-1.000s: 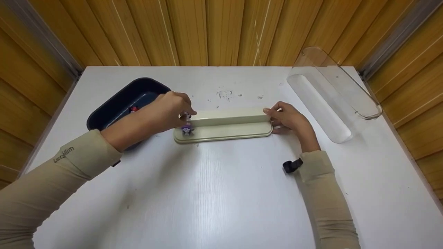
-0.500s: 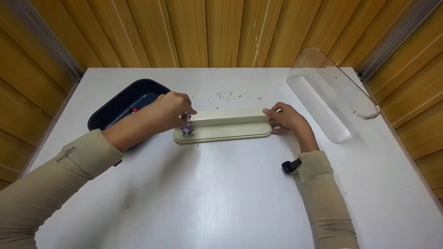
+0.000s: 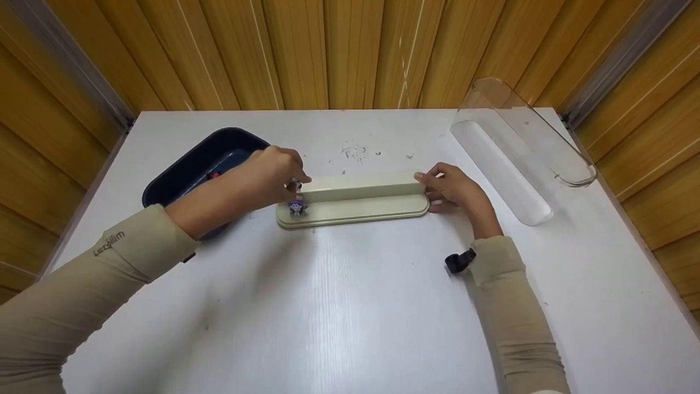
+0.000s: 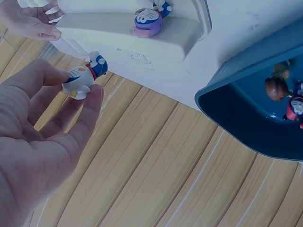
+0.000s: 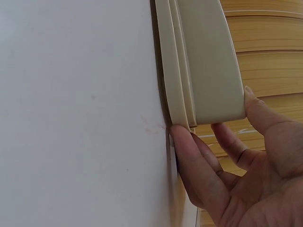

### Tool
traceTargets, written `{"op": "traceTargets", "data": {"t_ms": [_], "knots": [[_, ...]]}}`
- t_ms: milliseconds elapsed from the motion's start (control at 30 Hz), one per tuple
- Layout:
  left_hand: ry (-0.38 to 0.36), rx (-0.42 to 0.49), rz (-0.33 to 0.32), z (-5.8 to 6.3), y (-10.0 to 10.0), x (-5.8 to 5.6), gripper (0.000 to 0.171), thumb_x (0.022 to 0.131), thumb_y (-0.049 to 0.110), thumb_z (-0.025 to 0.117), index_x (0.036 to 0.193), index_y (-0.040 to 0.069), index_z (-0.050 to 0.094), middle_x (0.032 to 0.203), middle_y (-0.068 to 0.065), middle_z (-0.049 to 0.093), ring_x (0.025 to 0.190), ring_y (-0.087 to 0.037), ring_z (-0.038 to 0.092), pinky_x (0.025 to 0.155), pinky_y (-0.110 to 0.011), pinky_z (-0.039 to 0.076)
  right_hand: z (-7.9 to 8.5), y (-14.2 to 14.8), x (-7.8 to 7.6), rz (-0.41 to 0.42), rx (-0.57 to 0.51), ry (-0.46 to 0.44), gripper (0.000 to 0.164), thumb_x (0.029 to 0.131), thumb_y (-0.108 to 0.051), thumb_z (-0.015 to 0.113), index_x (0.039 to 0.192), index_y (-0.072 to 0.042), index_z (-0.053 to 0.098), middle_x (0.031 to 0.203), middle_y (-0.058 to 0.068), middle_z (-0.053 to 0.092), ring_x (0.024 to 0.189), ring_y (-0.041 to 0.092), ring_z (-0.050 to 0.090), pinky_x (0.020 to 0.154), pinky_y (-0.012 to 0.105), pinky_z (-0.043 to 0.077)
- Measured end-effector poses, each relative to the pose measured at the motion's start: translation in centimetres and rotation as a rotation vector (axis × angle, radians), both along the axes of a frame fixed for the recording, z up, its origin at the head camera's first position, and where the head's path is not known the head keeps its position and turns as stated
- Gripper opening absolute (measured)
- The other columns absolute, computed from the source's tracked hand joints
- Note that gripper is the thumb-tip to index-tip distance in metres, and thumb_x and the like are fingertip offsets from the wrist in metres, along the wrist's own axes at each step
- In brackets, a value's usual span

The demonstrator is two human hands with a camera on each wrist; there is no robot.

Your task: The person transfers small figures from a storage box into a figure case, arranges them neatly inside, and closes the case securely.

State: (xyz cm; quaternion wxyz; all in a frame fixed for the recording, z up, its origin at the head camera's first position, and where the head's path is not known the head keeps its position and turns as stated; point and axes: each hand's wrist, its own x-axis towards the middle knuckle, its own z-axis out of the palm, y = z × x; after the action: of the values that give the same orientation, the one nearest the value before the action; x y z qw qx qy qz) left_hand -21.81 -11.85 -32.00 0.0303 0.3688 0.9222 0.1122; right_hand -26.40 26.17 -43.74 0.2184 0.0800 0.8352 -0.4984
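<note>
- Left hand (image 4: 33, 137) pinches a small blue-and-white figure (image 4: 84, 75) between thumb and fingertips, near the stand's left end, frame centre in the head view.
- Almost no change over the last second: hand holds position, so placement looks underway, not finished.
- Right hand (image 3: 456, 189) steadies the cream stand (image 3: 355, 200), fingers lightly curled round its right end.
- Purple figure (image 3: 296, 206) stands on the lower step.
- Navy tray (image 3: 191, 169), left of centre, holds more figures.
- Clear cover (image 3: 519, 158) lies upper right.

The cream stand (image 3: 361, 200) looks like smooth matt plastic, the cover (image 3: 519, 148) clear glossy plastic, the worktop (image 3: 339, 295) smooth white laminate, the wall (image 3: 328, 49) ribbed wood.
</note>
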Motion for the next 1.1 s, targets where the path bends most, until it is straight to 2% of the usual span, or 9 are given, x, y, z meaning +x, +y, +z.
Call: {"op": "traceTargets", "data": {"t_ms": [300,500,667,1100], "knots": [[0.019,0.012,-0.009,0.00,0.25,-0.14,0.031,0.079,-0.005,0.079,0.110,0.000,0.078,0.104,-0.015,0.073,0.091,-0.024,0.070,0.078,-0.043,0.059,-0.09,0.03,-0.10,-0.014,-0.027,-0.006,0.047,0.099,-0.047,0.064,0.119,-0.008,0.048,0.126,0.018,0.057,0.101,0.022,0.069,0.080,0.033,0.060],[-0.001,-0.001,0.015,-0.01,0.01,-0.08,0.031,0.080,-0.005,0.077,0.110,0.001,0.078,0.103,-0.013,0.073,0.092,-0.024,0.069,0.080,-0.043,0.059,0.01,-0.30,-0.05,-0.023,-0.046,-0.010,0.049,0.097,-0.048,0.065,0.119,-0.008,0.048,0.128,0.020,0.058,0.105,0.025,0.069,0.084,0.036,0.060],[-0.008,-0.003,0.026,0.04,0.10,-0.08,0.031,0.081,-0.004,0.078,0.112,0.001,0.078,0.103,-0.014,0.072,0.090,-0.023,0.068,0.082,-0.041,0.059,0.28,-0.37,-0.17,-0.001,-0.018,-0.006,0.050,0.097,-0.050,0.064,0.120,-0.008,0.049,0.130,0.020,0.057,0.109,0.026,0.067,0.083,0.034,0.059],[-0.026,-0.021,0.056,-0.21,-0.06,0.29,0.032,0.080,-0.003,0.079,0.112,0.001,0.077,0.105,-0.014,0.073,0.090,-0.023,0.069,0.082,-0.041,0.059,0.31,-0.49,0.00,0.014,-0.027,-0.005,0.053,0.095,-0.052,0.066,0.121,-0.008,0.049,0.128,0.018,0.057,0.107,0.025,0.067,0.084,0.035,0.059]]}}
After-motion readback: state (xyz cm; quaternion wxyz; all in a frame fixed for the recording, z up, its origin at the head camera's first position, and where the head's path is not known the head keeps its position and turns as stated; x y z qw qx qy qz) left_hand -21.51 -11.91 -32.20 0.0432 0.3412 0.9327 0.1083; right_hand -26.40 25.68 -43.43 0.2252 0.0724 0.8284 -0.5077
